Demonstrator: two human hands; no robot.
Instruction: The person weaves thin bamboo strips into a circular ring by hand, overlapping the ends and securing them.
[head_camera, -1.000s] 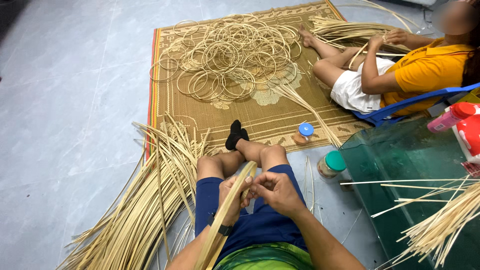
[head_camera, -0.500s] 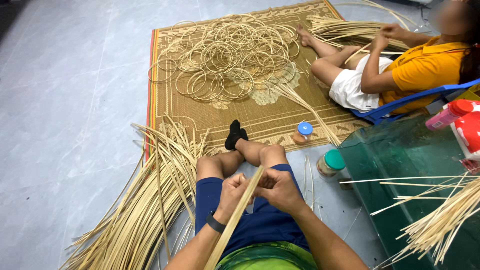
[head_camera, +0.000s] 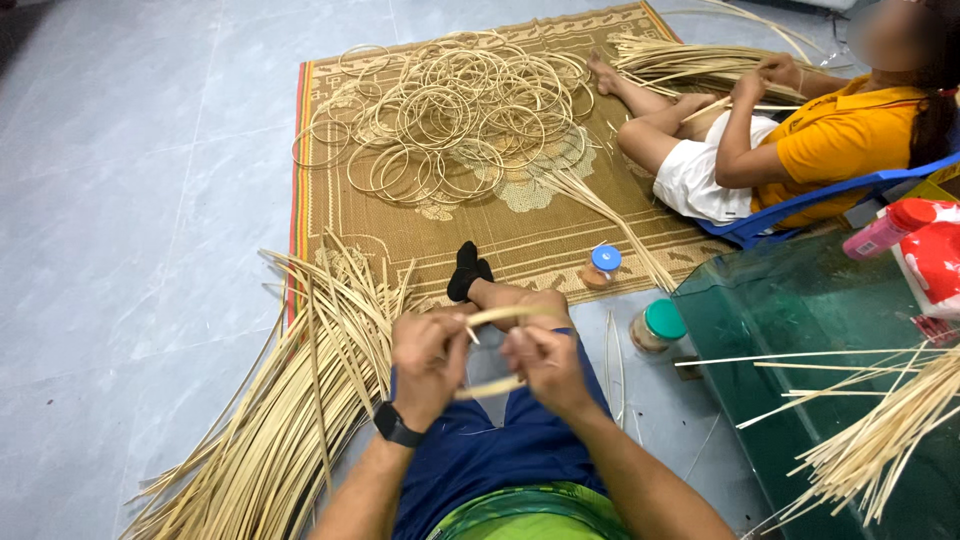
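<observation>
Two lidded jars on the floor: one blue-lidded jar, one green-lidded jar. One woven mat. One pink bottle. One glass bench. Two persons. Cane rings and loose strips: too many to count.

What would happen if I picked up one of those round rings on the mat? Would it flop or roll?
A ring would probably feel very light, since it is just a thin pale strip bent into a hoop. It likely keeps its round shape, as those on the mat all stay circular. Stood on edge it might roll; lifting one could drag its overlapping neighbours.
</observation>
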